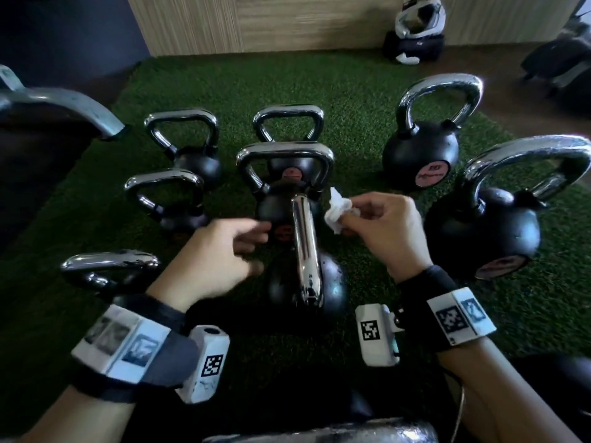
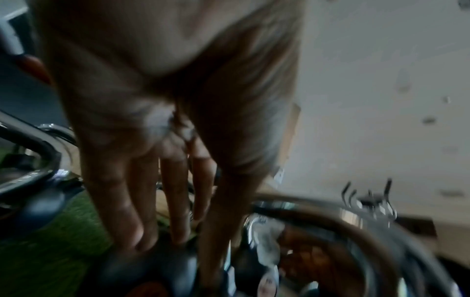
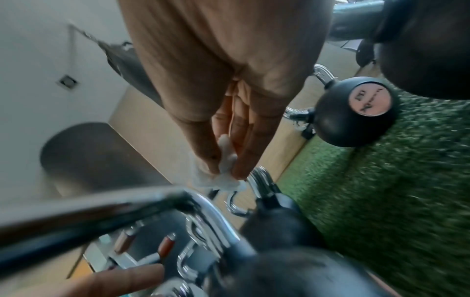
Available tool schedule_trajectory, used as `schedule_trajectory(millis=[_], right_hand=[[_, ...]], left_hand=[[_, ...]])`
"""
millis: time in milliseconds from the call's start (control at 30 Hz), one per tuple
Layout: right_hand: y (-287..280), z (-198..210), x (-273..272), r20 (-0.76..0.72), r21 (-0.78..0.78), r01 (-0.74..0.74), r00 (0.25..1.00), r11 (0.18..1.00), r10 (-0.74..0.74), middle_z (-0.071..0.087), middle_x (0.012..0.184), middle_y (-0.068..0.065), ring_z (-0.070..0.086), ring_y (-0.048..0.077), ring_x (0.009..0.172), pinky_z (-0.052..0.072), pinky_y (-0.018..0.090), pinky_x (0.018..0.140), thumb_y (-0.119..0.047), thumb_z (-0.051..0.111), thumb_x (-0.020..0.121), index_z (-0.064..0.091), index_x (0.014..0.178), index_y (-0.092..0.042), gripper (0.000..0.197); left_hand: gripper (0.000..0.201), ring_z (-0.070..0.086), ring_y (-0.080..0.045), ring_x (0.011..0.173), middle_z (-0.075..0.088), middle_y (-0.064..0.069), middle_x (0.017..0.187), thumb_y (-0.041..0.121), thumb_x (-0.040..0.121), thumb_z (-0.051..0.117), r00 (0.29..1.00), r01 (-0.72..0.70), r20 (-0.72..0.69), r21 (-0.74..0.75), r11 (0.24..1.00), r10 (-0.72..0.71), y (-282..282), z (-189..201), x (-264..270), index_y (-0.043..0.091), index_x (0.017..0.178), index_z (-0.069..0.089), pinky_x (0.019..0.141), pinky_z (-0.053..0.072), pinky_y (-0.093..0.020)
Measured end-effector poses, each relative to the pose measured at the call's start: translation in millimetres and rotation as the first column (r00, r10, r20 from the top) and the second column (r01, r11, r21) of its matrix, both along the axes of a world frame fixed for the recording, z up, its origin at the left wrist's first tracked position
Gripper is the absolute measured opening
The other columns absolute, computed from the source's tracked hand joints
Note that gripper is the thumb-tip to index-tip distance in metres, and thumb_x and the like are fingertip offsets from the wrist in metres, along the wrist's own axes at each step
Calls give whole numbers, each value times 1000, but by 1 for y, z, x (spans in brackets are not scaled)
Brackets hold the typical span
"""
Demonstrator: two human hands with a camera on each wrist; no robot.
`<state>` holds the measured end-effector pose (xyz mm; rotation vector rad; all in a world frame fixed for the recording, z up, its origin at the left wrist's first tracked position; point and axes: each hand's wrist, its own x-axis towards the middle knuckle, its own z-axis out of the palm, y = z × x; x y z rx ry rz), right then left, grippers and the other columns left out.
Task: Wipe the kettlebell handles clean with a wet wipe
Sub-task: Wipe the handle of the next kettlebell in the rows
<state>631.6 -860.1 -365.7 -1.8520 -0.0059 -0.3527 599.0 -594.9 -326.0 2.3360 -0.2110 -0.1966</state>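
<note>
Two hands over a cluster of kettlebells on green turf, one hand holding a crumpled wet wipe.

The wet wipe (image 1: pixel 338 210), soft, limp and light, is pinched between thumb and fingertips of the right hand (image 1: pixel 385 230), just right of the nearest kettlebell's chrome handle (image 1: pixel 305 251) at the middle of the turf (image 1: pixel 367 100). That handle looks smooth, slippery and rigid, best wrapped by the wipe around its bar; the black iron body is likely heavy. The left hand (image 1: pixel 217 254) hovers beside the handle, fingers loosely curled, seemingly empty though blurred. Other kettlebells (image 1: pixel 425 148) stand around.
</note>
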Motion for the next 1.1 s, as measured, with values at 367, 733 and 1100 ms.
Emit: schedule_trajectory(millis=[367,733,1100], right_hand=[[37,-13,23,-48,-94,-53,998,994,49,80,90,-6,74,7,83,62,36,83,-20,81,84,83,99,-22,15],[32,-4,23,130,-116,-120,982,986,135,75,93,-9,71,6,85,59,28,81,-3,78,84,81,107,-19,28],[21,27,2,199,-274,-204,944,940,263,74,98,-7,67,0,85,48,8,76,7,71,81,83,101,-17,34]], left_hand=[[151,14,-28,155,25,-7,163,109,43,47,927,277,108,452,848,-360,-49,-103,2,15,159,24,126,19,-44],[142,32,-15,147,34,2,158,82,48,75,973,169,118,223,960,-198,-47,-91,-4,11,160,23,122,31,-36],[125,46,-15,137,45,5,149,49,54,98,980,198,-51,160,967,-192,-49,-69,21,30,154,26,116,39,-35]])
